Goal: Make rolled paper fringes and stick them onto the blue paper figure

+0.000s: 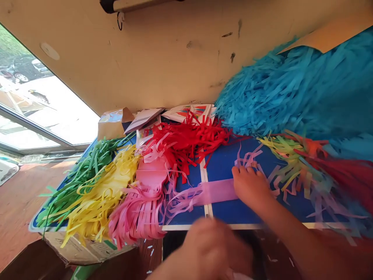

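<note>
The right hand [250,187] lies flat on the purple paper strip [215,192] in the middle of the blue desk [221,167]. Its fingers are spread and press down, not gripping. The left hand [211,251] at 6 o'clock is blurry, so I cannot tell. The strip is thin with cut fringes. At 3 o'clock a mixed-colour bunch [294,163] looks already joined. The pink pile [145,210] and yellow pile [99,194] at 9 o'clock look untouched.

Blue fringe heap [291,89], green strips [84,167]

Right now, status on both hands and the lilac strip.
Right hand flat on lilac fringed strip, on blue table. Left hand blurred near table edge, grip unclear. Pink fringe alongside.
</note>
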{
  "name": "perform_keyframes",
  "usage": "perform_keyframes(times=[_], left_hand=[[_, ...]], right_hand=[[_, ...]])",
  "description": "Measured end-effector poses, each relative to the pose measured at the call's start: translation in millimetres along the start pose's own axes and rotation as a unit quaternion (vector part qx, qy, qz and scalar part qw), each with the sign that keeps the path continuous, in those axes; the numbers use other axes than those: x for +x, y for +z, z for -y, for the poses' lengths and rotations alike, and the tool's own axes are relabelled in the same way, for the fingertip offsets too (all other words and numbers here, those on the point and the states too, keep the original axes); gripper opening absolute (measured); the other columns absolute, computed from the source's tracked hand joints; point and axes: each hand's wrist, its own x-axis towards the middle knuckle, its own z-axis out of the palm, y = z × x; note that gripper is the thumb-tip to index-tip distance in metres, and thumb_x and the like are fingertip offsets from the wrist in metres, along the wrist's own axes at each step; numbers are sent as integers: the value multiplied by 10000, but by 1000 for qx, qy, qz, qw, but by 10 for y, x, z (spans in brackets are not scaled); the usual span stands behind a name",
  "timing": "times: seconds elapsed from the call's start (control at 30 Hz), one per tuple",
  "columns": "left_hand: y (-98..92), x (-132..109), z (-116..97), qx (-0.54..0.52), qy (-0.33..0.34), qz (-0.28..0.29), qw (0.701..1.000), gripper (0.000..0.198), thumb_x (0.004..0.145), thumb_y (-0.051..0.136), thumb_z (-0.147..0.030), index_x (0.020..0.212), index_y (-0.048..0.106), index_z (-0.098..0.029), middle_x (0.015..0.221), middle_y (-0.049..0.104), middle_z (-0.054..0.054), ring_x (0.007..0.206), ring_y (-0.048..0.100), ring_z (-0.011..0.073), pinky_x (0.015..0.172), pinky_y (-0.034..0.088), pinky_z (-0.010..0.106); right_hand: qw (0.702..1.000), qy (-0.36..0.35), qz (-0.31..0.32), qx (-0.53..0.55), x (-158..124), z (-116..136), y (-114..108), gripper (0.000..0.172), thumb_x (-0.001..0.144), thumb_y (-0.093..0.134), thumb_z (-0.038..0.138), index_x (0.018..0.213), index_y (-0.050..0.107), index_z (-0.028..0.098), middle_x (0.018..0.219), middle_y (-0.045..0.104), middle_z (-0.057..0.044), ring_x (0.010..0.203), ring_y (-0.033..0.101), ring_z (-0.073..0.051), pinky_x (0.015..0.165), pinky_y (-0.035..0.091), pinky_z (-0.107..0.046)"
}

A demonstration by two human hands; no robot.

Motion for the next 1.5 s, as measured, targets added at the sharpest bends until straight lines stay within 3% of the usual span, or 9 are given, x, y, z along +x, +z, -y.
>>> perform_keyframes(times=[0.1,0.27,0.63,0.8,0.9,1.03,1.2,1.37,1.5], left_hand=[[175,206,57,2,42,50,998,628,882,281,-591,1314,415,-155,1375,430,90,1267,381,232,1009,371,362],[442,243,192,43,-1,123,991,865,826,236,-692,1381,273,-30,1449,247,170,1349,200,289,1086,203,417],[339,87,325,70,-28,155,985,712,900,264,-544,1401,222,-41,1472,177,160,1358,172,271,1101,162,383],[367,78,336,64,-17,140,988,724,889,271,-559,1399,232,-46,1472,183,161,1358,168,275,1101,164,395],[381,71,351,58,-11,134,989,704,872,347,-517,1390,254,-50,1465,213,160,1358,173,272,1099,178,399],[386,69,361,61,2,141,988,692,843,406,-424,1384,249,-22,1461,222,173,1363,148,270,1105,166,395],[382,76,348,85,3,133,987,706,894,286,-529,1367,275,-5,1453,217,199,1358,170,273,1095,181,390],[372,79,346,91,3,141,986,738,885,294,-557,1372,259,-4,1455,202,210,1356,174,283,1093,177,396],[362,84,345,82,-2,152,985,729,884,314,-543,1376,257,-8,1456,197,207,1353,177,290,1093,186,393]], right_hand=[[1000,-4,0,3,0,-12,-11,310,837,305,107,1019,556,111,998,598,-161,946,553,-281,754,406,-404],[1000,-15,-20,5,-16,-30,17,366,833,254,76,1034,559,96,992,599,-184,932,559,-292,745,399,-415],[996,-15,-87,-18,11,-70,124,348,815,304,74,1019,585,92,923,616,-168,896,553,-298,757,358,-433],[981,-8,-192,-15,-116,12,14,356,862,298,127,1076,578,76,1113,577,-183,982,524,-290,893,300,-488],[954,-132,-269,32,-253,203,153,493,892,336,352,1257,456,42,1331,425,-200,1197,394,-292,1001,249,-458],[933,-257,-244,66,-359,292,537,738,830,358,569,1319,378,17,1368,380,-199,1285,303,-258,1011,294,-406],[950,-199,-235,54,-388,-44,778,803,800,341,633,1336,357,36,1392,336,-208,1305,277,-255,1030,275,-447],[954,-136,-264,27,-471,-217,712,809,808,318,624,1270,421,-32,1346,379,-253,1268,337,-294,1025,267,-477],[927,-163,-337,1,-525,-143,525,495,849,443,372,1209,513,40,1324,438,-199,1258,355,-288,1022,269,-473]])
